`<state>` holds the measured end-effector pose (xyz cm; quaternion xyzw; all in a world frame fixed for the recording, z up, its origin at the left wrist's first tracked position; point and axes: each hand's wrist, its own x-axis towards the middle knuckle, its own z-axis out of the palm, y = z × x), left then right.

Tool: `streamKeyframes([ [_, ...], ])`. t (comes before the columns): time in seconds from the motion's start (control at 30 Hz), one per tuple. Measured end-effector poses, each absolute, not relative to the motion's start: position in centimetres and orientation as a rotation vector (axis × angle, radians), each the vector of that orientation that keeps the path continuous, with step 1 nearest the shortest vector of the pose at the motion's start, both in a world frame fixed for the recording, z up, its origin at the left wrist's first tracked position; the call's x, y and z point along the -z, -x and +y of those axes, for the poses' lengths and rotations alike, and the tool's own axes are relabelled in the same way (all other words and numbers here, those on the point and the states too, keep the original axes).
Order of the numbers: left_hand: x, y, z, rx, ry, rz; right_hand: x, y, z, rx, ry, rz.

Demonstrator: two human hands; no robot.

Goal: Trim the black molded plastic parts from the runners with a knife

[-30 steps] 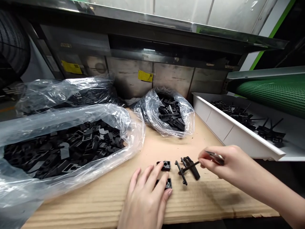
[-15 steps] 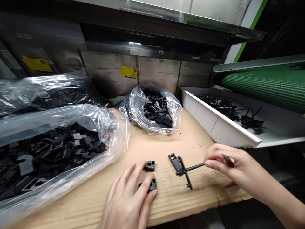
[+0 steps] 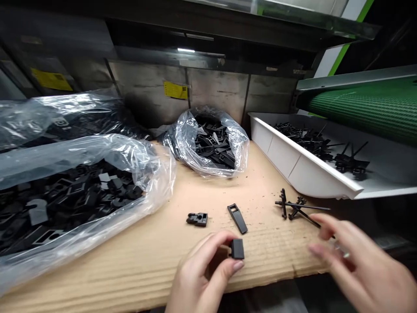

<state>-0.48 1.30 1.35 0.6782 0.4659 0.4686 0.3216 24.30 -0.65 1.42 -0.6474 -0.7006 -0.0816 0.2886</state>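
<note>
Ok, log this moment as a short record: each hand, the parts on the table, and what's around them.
Left hand: pinches a small black plastic block
Right hand: blurred, cannot tell what it holds; nearest a black plastic runner
On the cardboard-topped table: black plastic clip, slotted black tab
Around: clear plastic bags of black parts, white tray, green conveyor belt

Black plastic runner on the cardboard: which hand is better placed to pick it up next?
Probably the right hand: it is open, empty and just beside the black plastic runner. The left hand is pinching a small black plastic part and sits farther away.
</note>
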Motion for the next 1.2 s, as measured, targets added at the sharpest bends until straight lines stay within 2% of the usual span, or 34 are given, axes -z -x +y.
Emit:
streamKeyframes([
  [0.13,-1.0,-0.1,1.2,-1.283,-1.767,1.198,-1.5,-19.7,-1.1,0.027,1.409,-2.173],
  [0.3,-0.9,0.4,1.2,-1.232,-1.851,1.163,-1.3,-16.6,-0.8,-0.021,1.333,-2.119],
  [0.7,-0.2,0.9,0.9,-1.224,-2.151,1.108,-1.0,-16.6,-0.6,-0.258,1.281,-2.202],
  [0.93,-0.9,1.0,0.9,-1.208,-2.033,1.062,-0.7,-18.3,0.7,-0.026,1.328,-2.056],
  [1.2,-0.2,1.2,0.9,-1.188,-2.050,1.025,-2.4,-18.0,-0.4,-0.401,1.168,-2.116],
])
